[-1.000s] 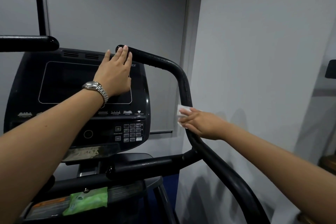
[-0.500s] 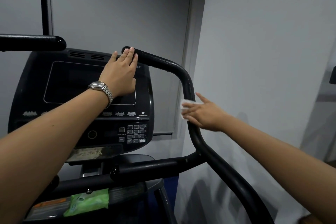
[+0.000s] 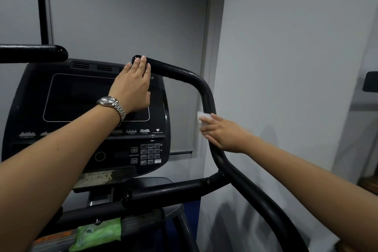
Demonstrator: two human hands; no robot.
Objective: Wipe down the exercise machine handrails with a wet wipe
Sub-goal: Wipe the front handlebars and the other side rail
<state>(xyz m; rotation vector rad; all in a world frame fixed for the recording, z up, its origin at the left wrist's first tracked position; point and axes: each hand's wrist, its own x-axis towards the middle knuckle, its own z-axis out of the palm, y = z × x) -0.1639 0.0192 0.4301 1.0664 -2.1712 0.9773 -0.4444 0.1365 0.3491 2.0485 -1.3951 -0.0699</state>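
A: Status on the wipe?

B: Right fingers point(image 3: 207, 129) look straight, laid across the right handrail point(image 3: 207, 96), pressing the wet wipe point(image 3: 203, 117) onto it. A white corner sticks out above the fingertips. Slight blur, but I see no curl round the tube. The right hand point(image 3: 224, 135) is on the upright stretch, just below the top bend.

A: Other hand?

B: Left fingers point(image 3: 143, 64) are straight and together, tips resting on the capped end of the same rail. It holds nothing. The left hand point(image 3: 133, 86) sits in front of the console point(image 3: 61, 96), with a watch point(image 3: 111, 102) on the wrist. Looks like bracing, not cleaning.

A: How far along?

B: My read: early to middle. The wipe is working one spot on the right rail. I can't tell which stretches are already wet (black gloss hides it). The top run under the left fingers, the long slope down toward the camera and the crossbar point(image 3: 173, 189) have no wipe on them now.

A: Left side?

B: The left handrail point(image 3: 30, 53) is well apart from both hands. I'd count it as left to do.

A: Spare wipes?

B: A green pack of wipes point(image 3: 98, 233) lies on the ledge below the console, in reach.
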